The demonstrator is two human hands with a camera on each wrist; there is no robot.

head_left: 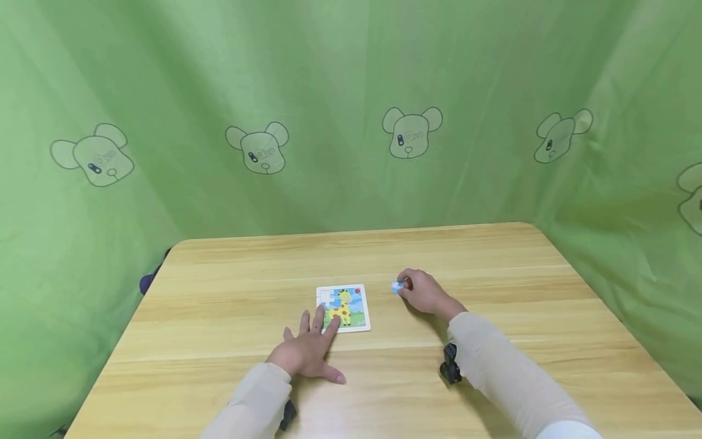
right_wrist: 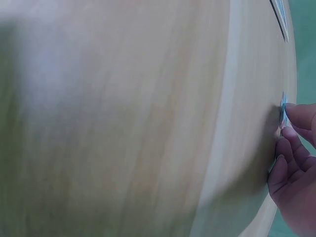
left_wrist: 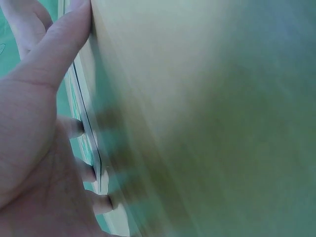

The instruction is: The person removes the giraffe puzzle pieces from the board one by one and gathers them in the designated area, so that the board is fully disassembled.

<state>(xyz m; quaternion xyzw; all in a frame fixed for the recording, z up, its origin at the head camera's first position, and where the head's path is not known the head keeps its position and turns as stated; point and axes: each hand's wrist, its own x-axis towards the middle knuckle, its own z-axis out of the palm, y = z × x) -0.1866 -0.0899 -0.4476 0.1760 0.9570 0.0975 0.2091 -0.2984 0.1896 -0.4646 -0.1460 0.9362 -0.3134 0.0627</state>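
A square giraffe jigsaw puzzle (head_left: 355, 311) in a white frame lies on the table, with a bare white patch at its upper left. The left hand (head_left: 308, 352) is spread, its fingertips resting on the puzzle's lower left part and its thumb out to the side on the wood. To the right of the frame, the right hand (head_left: 425, 292) pinches a small blue and white puzzle piece (head_left: 396, 286) between thumb and finger. In the right wrist view this piece (right_wrist: 283, 116) appears edge-on, close to the table surface.
The light wooden table (head_left: 230, 268) has rounded far corners. A green curtain (head_left: 340, 195) printed with bear heads hangs behind it and on both sides. Dark wrist cameras sit under both sleeves, the right one (head_left: 451, 364) close above the wood.
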